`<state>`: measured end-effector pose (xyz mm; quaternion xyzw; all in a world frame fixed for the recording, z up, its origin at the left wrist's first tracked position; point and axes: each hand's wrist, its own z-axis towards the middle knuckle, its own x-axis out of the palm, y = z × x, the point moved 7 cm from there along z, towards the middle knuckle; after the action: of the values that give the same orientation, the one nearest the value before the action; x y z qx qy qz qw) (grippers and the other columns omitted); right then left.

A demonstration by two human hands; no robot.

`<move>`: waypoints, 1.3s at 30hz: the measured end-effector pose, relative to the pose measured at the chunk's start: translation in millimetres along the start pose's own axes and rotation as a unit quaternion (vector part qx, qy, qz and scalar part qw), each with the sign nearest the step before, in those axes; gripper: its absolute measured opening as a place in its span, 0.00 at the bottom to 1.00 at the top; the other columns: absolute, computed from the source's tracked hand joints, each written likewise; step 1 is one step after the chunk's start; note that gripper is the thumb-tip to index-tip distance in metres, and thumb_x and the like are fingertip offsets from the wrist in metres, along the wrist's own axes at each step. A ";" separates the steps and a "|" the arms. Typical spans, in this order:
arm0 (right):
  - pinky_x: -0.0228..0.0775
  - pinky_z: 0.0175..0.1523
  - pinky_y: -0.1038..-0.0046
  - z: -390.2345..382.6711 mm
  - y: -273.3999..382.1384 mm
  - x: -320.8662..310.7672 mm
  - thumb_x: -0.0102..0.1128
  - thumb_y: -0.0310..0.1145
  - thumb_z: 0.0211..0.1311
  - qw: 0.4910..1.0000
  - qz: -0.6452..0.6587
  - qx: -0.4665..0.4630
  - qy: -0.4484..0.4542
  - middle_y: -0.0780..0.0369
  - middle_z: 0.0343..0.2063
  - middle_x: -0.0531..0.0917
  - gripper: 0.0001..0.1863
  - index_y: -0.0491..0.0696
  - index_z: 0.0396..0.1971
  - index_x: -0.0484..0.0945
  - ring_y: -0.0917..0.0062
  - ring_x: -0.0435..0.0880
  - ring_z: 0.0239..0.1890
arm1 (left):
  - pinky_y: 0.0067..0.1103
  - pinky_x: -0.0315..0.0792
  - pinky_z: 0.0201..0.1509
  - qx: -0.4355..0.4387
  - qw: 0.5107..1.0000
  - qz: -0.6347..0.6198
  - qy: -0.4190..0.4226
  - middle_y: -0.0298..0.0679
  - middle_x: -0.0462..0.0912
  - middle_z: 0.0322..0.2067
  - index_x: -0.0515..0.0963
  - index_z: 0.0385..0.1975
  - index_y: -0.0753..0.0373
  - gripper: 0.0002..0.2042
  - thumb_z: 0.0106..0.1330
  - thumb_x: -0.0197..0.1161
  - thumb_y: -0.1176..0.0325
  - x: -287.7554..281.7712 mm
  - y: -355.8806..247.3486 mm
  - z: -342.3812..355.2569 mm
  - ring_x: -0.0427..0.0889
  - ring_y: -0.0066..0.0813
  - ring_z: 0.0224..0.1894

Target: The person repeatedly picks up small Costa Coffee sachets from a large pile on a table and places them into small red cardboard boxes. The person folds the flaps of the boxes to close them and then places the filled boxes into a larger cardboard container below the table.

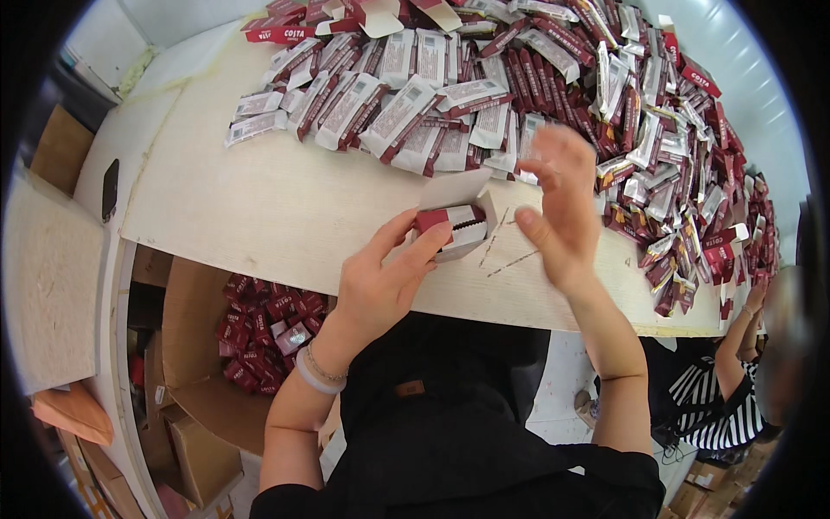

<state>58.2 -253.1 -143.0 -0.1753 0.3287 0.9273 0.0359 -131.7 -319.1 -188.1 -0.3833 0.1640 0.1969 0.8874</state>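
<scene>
from the head view, the left hand (380, 277) grasps the small open box (458, 249) by its left side, thumb and fingers on its walls, over the near part of the table (216, 208). its flap stands up; packets sit inside. the right hand (566, 208), blurred, is lifted to the right of the box, fingers loose and apart, seemingly empty. the heap (415, 108) lies beyond. squeezing too hard could buckle the box; a slack, tilted grip could spill the packets.
</scene>
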 end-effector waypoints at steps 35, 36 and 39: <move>0.63 0.64 0.55 -20.1 34.9 51.5 0.63 0.42 0.58 0.964 -0.067 -0.097 0.240 0.58 0.57 0.77 0.25 0.44 0.52 0.77 0.58 0.72 0.61 | 0.31 0.77 0.55 -0.118 0.977 -0.177 0.013 0.52 0.79 0.50 0.57 0.51 0.65 0.29 0.55 0.70 0.81 11.5 28.9 -9.4 0.82 0.39 0.50; 0.60 0.66 0.53 -21.9 36.2 53.2 0.62 0.46 0.58 0.961 -0.085 -0.108 0.238 0.58 0.58 0.76 0.26 0.45 0.53 0.77 0.58 0.71 0.63 | 0.30 0.77 0.54 -0.107 0.978 -0.179 -0.001 0.52 0.79 0.49 0.58 0.52 0.65 0.29 0.55 0.70 0.81 10.9 27.7 -9.2 0.83 0.40 0.49; 0.57 0.67 0.51 -12.6 46.5 65.7 0.61 0.51 0.56 0.926 -0.140 -0.193 0.294 0.59 0.58 0.76 0.30 0.47 0.53 0.77 0.58 0.71 0.62 | 0.29 0.78 0.51 -0.087 0.990 -0.111 -0.016 0.52 0.80 0.47 0.63 0.52 0.67 0.27 0.54 0.69 0.82 -7.7 17.8 -10.2 0.84 0.42 0.47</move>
<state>-8.0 -300.5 -147.2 -0.4875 0.1117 0.8654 0.0325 -148.3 -317.2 -202.3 -0.4713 0.0886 0.1166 0.8697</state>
